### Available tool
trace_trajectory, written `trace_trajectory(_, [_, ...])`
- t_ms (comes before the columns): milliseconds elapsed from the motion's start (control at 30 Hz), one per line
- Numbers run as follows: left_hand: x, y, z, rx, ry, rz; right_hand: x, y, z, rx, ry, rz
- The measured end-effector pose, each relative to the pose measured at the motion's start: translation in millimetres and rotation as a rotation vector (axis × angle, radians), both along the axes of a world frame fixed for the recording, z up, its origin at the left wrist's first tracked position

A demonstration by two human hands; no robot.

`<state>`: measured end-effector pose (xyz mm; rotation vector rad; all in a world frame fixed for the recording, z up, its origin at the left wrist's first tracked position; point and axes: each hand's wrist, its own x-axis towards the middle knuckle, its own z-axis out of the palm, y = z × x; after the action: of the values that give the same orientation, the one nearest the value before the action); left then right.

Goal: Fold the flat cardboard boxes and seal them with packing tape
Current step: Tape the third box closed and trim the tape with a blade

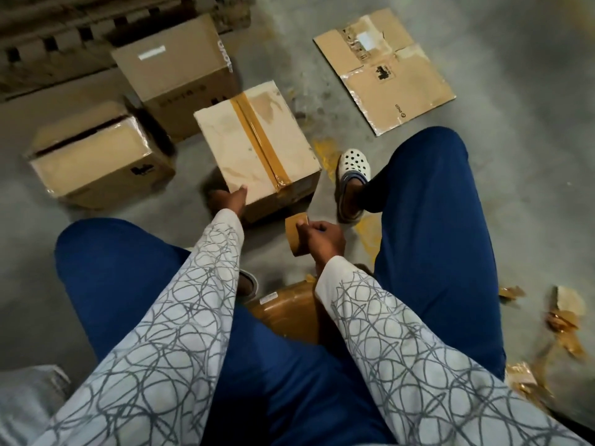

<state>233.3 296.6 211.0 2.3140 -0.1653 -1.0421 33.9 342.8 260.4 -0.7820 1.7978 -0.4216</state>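
**Taped box on the warehouse floor, tape roll in hand**

The grey concrete floor [515,156] carries everything here. At the far left sits a closed carton [96,162] with a dark gap along its top seam, and a larger carton [174,69] stands just behind it, against stacked cardboard that blurs out at the frame's upper edge. In the middle is the sealed box [225,146], with a brown tape strip [257,136] run along its top seam and over the near edge.

The left hand [230,197] reaches to that box's near corner, thumb on the top edge. Its fingers are hidden down the side, so I cannot tell whether they curl around it. Just right, the right hand [322,241] grips a brown packing tape roll [297,235], held above the floor near the box.

Further right a flat cardboard box [386,78] lies unfolded, well apart. Crumpled tape scraps [560,320] litter the right edge, partly cut off.
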Motion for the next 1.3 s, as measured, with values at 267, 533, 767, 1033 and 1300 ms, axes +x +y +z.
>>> trace_trajectory(267, [-36.0,12.0,-12.8,-0.185,0.258,0.319,1.2,-3.4,-3.5,0.011,0.026,-0.076])
trace_trajectory(533, [-76.4,14.5,-12.9,-0.205,0.33,0.469,-0.8,-7.8,-6.4,-0.009,-0.01,-0.156])
trace_trajectory(767, [-90.8,13.2,-14.1,-0.138,0.395,0.476,-3.2,-6.0,-5.4,-0.035,-0.023,-0.237])
trace_trajectory(1033, [-101.8,2.2,12.1,-0.07,0.547,0.239,-4.3,-6.6,-3.6,-0.172,-0.047,-0.23])
trace_trajectory(1300, [-64.6,-4.9,73.3,-0.349,0.232,-0.376,1.4,-6.3,-1.2,-0.323,-0.143,-0.093])
